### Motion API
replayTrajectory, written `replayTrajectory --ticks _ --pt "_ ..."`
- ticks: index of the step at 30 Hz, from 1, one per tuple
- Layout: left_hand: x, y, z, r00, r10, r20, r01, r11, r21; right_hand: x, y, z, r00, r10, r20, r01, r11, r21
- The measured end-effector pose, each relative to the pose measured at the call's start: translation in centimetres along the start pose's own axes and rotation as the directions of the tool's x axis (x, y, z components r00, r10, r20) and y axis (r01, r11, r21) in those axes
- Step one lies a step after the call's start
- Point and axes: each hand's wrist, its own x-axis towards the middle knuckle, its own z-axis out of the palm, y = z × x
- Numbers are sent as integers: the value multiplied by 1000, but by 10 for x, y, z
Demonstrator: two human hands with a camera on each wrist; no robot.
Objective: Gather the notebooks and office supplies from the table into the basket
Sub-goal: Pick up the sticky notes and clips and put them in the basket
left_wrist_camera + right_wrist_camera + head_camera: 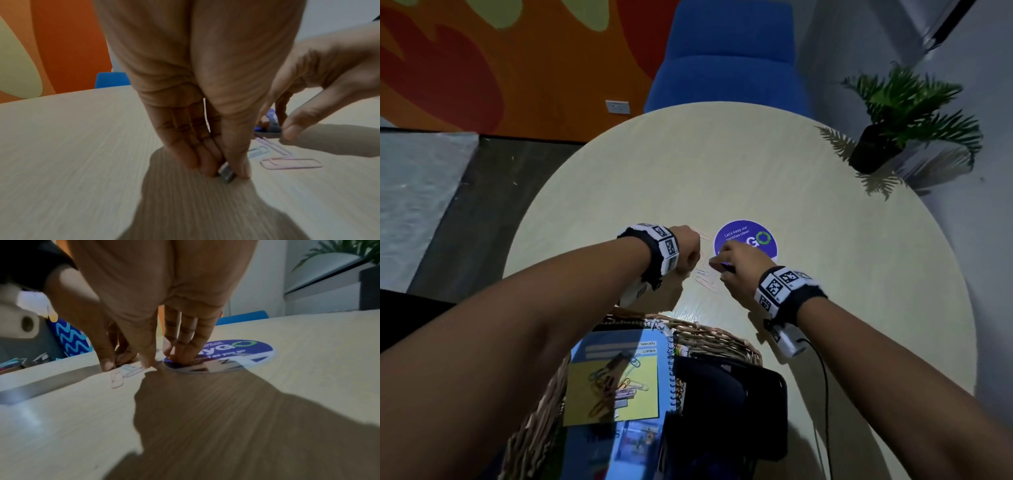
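Observation:
Several pale paper clips lie loose on the round table between my hands. My left hand points down at the table and pinches a small grey staple strip between thumb and fingertips. A pink clip and a bluish clip lie just to its right. My right hand stands fingertips-down with fairly straight fingers. Its thumb touches the clips, and its fingers press on the sticker's edge. The wicker basket near me holds a blue notebook with clips and staples on it.
A round purple sticker is stuck on the table's middle. A black case sits in the basket's right half. A potted plant stands at the far right edge. A blue chair is behind the table.

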Motion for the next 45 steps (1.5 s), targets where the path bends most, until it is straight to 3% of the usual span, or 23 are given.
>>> replayTrajectory --ticks 3,7,12,17,26,31,36,41,45 --pt "-2 1 1 1000 -17 -1 16 1000 -25 6 -4 2 999 24 -40 -25 999 -20" --pt "-13 -6 -1 992 -41 -117 34 997 -63 7 -7 0 998 50 -30 -49 999 13" --pt "-54 -13 -25 967 40 -250 -64 994 -90 6 -11 -7 987 135 87 -141 987 73" --pt "-125 -28 -19 904 112 -412 -213 954 -209 -14 -20 -23 987 158 17 -159 980 118" --pt "-184 -39 64 937 189 -294 -285 900 -331 -37 -45 -42 993 35 -110 -18 989 149" --pt "-197 -39 81 961 266 -74 -276 911 -308 -46 -74 -52 994 -50 -97 59 993 100" --pt "-194 -59 64 958 133 -254 -191 956 -222 -66 -130 -58 974 -216 76 215 976 16" --pt "-168 -66 29 913 29 -406 -117 974 -193 -88 -174 -36 882 -355 311 390 919 -57" --pt "-122 -59 2 934 9 -357 -31 998 -55 -68 -137 -50 950 -246 191 272 955 -119"
